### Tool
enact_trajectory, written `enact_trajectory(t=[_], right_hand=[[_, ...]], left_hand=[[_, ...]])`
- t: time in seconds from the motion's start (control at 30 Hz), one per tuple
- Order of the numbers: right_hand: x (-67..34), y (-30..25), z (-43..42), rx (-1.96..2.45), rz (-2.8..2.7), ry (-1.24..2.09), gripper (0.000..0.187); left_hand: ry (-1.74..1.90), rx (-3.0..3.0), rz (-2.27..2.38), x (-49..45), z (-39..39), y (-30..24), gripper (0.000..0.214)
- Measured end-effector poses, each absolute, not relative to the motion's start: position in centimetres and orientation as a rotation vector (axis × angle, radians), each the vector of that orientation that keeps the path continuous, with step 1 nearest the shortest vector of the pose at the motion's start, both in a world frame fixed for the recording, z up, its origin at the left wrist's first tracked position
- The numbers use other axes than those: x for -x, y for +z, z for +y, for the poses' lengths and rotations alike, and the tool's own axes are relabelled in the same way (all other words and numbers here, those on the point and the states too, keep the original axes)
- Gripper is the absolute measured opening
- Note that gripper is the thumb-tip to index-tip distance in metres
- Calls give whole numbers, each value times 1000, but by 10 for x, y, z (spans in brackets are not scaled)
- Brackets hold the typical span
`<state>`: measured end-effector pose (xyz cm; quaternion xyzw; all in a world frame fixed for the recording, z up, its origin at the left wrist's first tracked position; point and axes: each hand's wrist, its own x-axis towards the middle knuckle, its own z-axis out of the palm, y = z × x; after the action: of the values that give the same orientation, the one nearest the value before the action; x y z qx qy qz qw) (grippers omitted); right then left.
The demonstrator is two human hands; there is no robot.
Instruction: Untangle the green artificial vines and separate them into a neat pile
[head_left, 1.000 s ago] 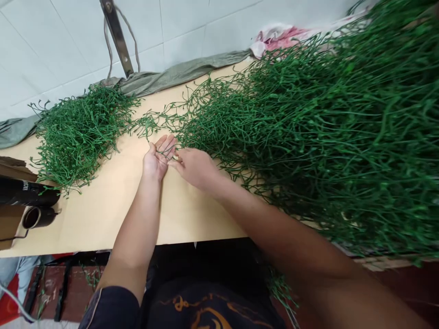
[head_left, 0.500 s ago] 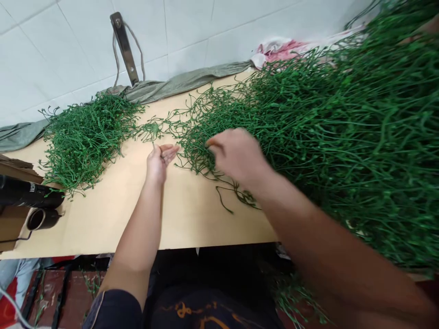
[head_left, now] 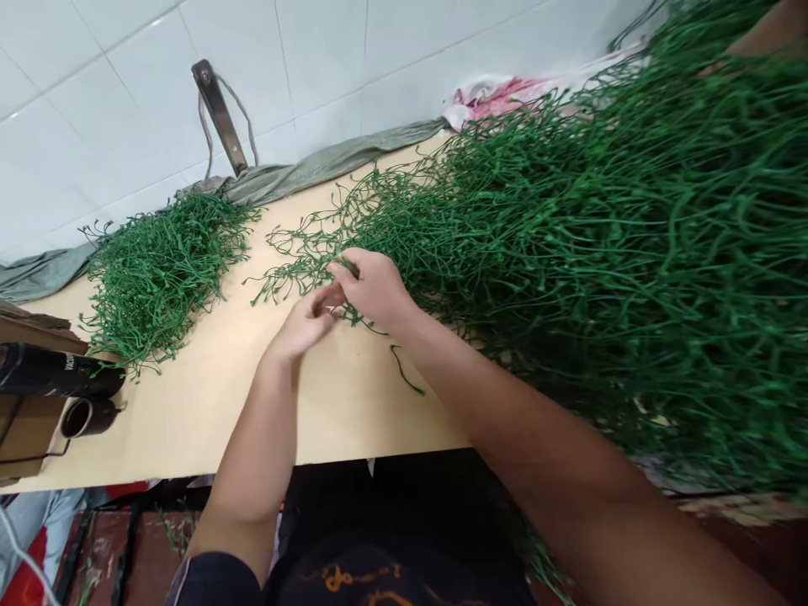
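A huge heap of green plastic stems (head_left: 606,236) covers the right half of the pale wooden table (head_left: 208,396). A smaller pile of the same stems (head_left: 157,269) lies at the far left. My right hand (head_left: 372,286) is closed on a branching green stem (head_left: 296,269) at the near edge of the big heap. My left hand (head_left: 306,320) meets it from the left, its fingers curled and pinching at the same stem just under the right hand. A loose stem piece (head_left: 404,374) lies on the table beside my right forearm.
A black cylindrical tool (head_left: 56,374) and a dark cup-like tube (head_left: 88,414) sit on cardboard at the left edge. Grey-green cloth (head_left: 316,164) runs along the tiled wall, with a metal bracket (head_left: 218,114) above it and pink-white fabric (head_left: 498,93) behind the heap.
My right hand went up into the big heap and came back toward the left hand with a stem. My left hand, open palm-up before, has curled onto that stem.
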<state>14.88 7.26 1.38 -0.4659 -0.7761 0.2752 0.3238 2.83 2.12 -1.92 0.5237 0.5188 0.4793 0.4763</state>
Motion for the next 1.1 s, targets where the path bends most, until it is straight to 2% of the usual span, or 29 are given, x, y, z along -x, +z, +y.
enact_trajectory(t=[0.07, 0.17, 0.4, 0.57, 0.63, 0.73, 0.83, 0.93, 1.1], right_hand=[[-149, 14, 64, 1209, -2148, 549, 21], [-145, 11, 46, 1104, -2383, 403, 23], [-139, 4, 30, 1084, -2580, 296, 35], [-141, 2, 27, 1068, -2580, 320, 36], [-143, 1, 30, 1033, -2527, 425, 33], [-150, 0, 40, 991, -2327, 790, 26], [-155, 1, 55, 1034, -1883, 1248, 25], [-154, 2, 66, 1005, -1489, 1572, 27], [-144, 3, 69, 909, -1222, 1685, 22]], left_hand=[[1300, -1059, 1209, -19, 22, -13, 33], [1428, -823, 1241, -14, 23, -8, 27], [1519, -647, 1090, -16, 23, -6, 28], [1560, -685, 1044, -17, 22, -3, 28], [1568, -728, 1069, -18, 21, -3, 29], [1568, -779, 1101, -17, 20, -4, 28], [1541, -860, 1096, -16, 20, -6, 27], [1419, -963, 1061, -17, 20, -8, 31], [1177, -1032, 1055, -22, 16, -10, 34]])
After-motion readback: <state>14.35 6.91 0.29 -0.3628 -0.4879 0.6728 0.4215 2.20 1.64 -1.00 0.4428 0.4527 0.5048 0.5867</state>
